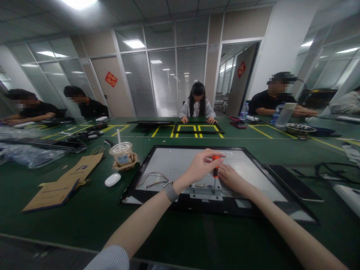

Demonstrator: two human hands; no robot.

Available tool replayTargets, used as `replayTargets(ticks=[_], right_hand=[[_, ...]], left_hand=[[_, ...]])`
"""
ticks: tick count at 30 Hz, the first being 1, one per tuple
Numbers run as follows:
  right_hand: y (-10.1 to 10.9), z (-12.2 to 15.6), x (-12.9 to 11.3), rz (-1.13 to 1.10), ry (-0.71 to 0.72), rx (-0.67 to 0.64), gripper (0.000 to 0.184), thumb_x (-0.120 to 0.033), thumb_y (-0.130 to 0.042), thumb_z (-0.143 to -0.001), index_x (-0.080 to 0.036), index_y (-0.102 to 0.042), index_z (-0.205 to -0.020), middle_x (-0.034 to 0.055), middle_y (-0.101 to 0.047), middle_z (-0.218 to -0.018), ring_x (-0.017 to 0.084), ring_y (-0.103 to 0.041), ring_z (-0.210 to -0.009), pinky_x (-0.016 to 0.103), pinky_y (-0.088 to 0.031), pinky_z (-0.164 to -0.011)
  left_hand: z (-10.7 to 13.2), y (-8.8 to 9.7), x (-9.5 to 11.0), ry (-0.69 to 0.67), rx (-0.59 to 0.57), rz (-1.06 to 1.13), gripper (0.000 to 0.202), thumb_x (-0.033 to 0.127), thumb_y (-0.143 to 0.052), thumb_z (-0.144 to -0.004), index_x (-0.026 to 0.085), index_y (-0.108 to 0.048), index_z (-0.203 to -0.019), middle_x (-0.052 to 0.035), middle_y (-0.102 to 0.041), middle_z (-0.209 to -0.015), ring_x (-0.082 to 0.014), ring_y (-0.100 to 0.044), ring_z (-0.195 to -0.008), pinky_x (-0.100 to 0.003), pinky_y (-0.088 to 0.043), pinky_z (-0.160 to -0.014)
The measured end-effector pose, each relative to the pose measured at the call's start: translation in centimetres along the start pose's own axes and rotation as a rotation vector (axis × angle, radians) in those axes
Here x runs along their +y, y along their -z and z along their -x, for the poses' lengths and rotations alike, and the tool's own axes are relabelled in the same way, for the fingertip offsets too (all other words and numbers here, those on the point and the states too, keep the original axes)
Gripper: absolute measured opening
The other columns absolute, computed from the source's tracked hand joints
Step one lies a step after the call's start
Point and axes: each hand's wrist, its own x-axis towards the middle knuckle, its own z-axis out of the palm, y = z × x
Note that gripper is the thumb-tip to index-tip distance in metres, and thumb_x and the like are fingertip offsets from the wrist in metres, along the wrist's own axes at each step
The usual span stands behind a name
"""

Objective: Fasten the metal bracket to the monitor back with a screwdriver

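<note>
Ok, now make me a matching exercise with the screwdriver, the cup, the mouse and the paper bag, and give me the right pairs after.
Things:
1. Screwdriver
2. Cup
3. Mouse
4. Paper bag

Descriptions:
A. Brown, lying on the green table
B. Plain white, on the near side of the drink
C. Upright, with its orange handle in the fingers of the left hand
D. Has a straw standing in it

Right pairs: 1-C, 2-D, 3-B, 4-A.
</note>
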Motion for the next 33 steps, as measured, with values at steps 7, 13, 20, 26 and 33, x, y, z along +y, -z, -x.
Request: replayTargets(ticks=[7, 13, 20, 26, 33], right_hand=[[-0.2, -0.1, 0.4, -0.021, -0.003, -0.053, 0.036, -0.017, -0.041, -0.094, -0.025, -0.07, -0.114, 0.01, -0.066, -0.132, 0.028, -0.055, -0.126, 0.053, -0.043, -0.106], [-0.1, -0.1, 0.2, 0.005, -0.026, -0.069, 0.039, -0.015, -0.039, -0.094, -0.025, -0.069, -0.118, 0.0114, -0.067, -0.129, 0.028, -0.056, -0.125, 0.054, -0.044, -0.105], [0.1, -0.1, 0.1, -0.004, -0.01, -0.037, 0.038, -0.016, -0.041, -0.094, -0.025, -0.068, -0.118, 0.0098, -0.064, -0.136, 0.027, -0.054, -0.129, 0.053, -0.042, -0.108], [0.0, -0.1, 0.2, -0.008, -0.002, -0.034, 0.035, -0.016, -0.04, -0.095, -0.022, -0.069, -0.114, 0.0116, -0.065, -0.133, 0.028, -0.054, -0.128, 0.054, -0.041, -0.109], [-0.3, -0.1, 0.2, -0.006, 0.002, -0.036, 0.036, -0.016, -0.039, -0.096, -0.022, -0.069, -0.114, 0.0132, -0.067, -0.13, 0.03, -0.057, -0.125, 0.056, -0.044, -0.106]], left_hand=[[0.2, 0.0, 0.9, -0.029, 0.015, -0.105, 0.02, 0.032, -0.066, -0.091, 0.021, -0.078, -0.101, -0.0052, -0.056, -0.098, -0.0169, -0.058, -0.092, -0.032, -0.051, -0.084], [0.2, 0.0, 1.1, -0.012, -0.05, -0.062, 0.031, 0.02, -0.049, -0.097, 0.018, -0.073, -0.116, -0.0077, -0.065, -0.1, -0.0181, -0.061, -0.096, -0.034, -0.05, -0.09], [0.2, 0.0, 0.8, -0.002, -0.043, -0.04, 0.024, 0.034, -0.061, -0.093, 0.021, -0.077, -0.106, -0.0074, -0.061, -0.104, -0.0192, -0.059, -0.099, -0.033, -0.05, -0.088], [0.3, 0.0, 1.5, -0.028, -0.073, -0.08, 0.023, 0.031, -0.06, -0.094, 0.021, -0.078, -0.105, -0.0051, -0.056, -0.094, -0.0167, -0.056, -0.09, -0.032, -0.049, -0.084], [0.3, 0.1, 2.0, 0.02, -0.144, -0.021, 0.034, 0.02, -0.044, -0.098, 0.017, -0.073, -0.116, -0.0072, -0.065, -0.099, -0.0175, -0.06, -0.094, -0.032, -0.047, -0.089]])
